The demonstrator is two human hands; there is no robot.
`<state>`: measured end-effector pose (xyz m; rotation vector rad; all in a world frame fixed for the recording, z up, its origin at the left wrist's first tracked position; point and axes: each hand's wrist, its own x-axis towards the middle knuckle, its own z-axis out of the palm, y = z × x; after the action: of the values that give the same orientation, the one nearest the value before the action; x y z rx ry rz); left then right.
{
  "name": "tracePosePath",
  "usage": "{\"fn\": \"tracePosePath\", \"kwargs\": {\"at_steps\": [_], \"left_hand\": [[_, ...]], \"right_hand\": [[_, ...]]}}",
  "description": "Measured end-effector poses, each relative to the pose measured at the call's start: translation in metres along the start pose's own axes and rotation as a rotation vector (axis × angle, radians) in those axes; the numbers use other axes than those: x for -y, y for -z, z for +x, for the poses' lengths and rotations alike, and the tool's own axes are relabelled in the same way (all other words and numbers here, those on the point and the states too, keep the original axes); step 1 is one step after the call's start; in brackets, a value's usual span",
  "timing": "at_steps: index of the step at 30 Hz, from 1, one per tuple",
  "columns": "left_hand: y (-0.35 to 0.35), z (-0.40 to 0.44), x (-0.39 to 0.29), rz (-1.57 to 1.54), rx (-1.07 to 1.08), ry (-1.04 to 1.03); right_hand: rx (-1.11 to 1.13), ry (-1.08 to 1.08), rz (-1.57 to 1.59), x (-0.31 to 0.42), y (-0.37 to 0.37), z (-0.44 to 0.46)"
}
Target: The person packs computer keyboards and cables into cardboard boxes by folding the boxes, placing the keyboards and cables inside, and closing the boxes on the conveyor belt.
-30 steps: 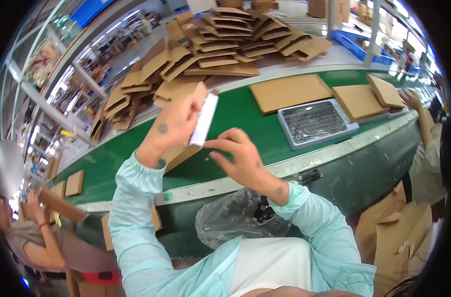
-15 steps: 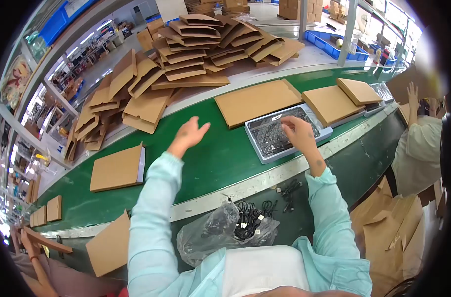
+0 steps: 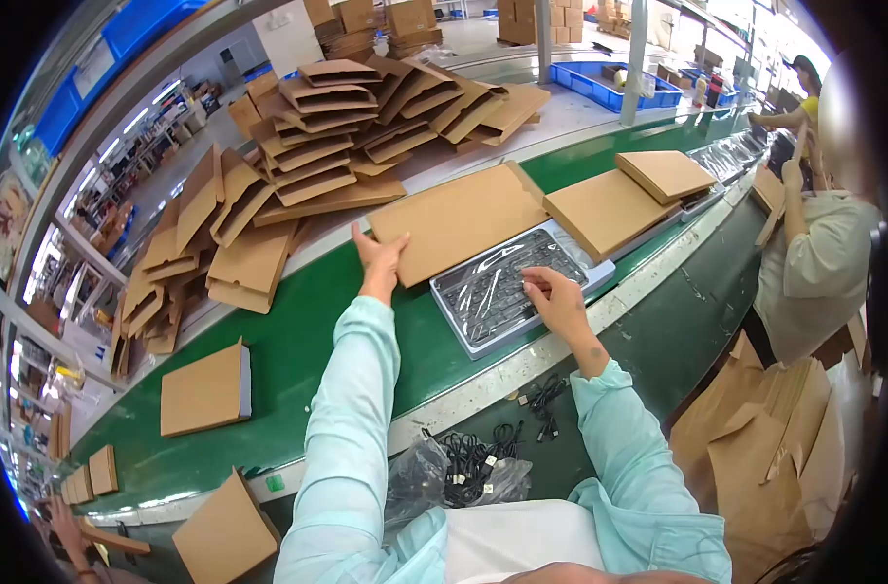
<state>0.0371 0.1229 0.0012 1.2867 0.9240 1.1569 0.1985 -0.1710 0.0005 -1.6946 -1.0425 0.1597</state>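
My left hand (image 3: 380,261) is at the left end of a flat cardboard box (image 3: 463,219), fingers spread, with the thumb on its top and the other fingers at its edge. My right hand (image 3: 558,304) is over the near right part of a wrapped black keyboard (image 3: 502,282) in a grey-blue tray; its fingers are bent close together, and whether they pinch the clear film is too small to tell. The tray lies against the near side of the flat box on the green belt (image 3: 317,389).
Folded cardboard sleeves (image 3: 317,136) are heaped behind the belt. More boxes (image 3: 610,209) lie to the right, and a closed box (image 3: 203,391) to the left. Black cables (image 3: 478,462) in a plastic bag are at the near edge. Co-workers (image 3: 814,243) are at both sides.
My left hand let go of the box with the white side, which now lies further left, and reached the flat box. My right hand moved to the keyboard tray. The view shifted right.
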Motion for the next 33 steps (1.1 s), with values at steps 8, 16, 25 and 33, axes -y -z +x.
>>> {"fn": "tracePosePath", "kwargs": {"at_steps": [8,16,25,33], "left_hand": [[0.155,-0.083,-0.105,0.17,0.617,-0.321],[0.269,-0.141,-0.15,1.153,1.321,-0.257],[0.086,-0.071,-0.132,1.07,0.604,-0.649],[-0.024,0.001,-0.032,1.417,0.479,-0.12]], "right_hand": [[0.067,-0.505,0.778,0.003,0.025,0.016],[0.316,-0.592,0.622,0.035,-0.007,0.02],[0.355,-0.179,0.086,0.047,-0.034,0.003],[0.193,0.14,0.048,0.018,0.01,-0.027]]}}
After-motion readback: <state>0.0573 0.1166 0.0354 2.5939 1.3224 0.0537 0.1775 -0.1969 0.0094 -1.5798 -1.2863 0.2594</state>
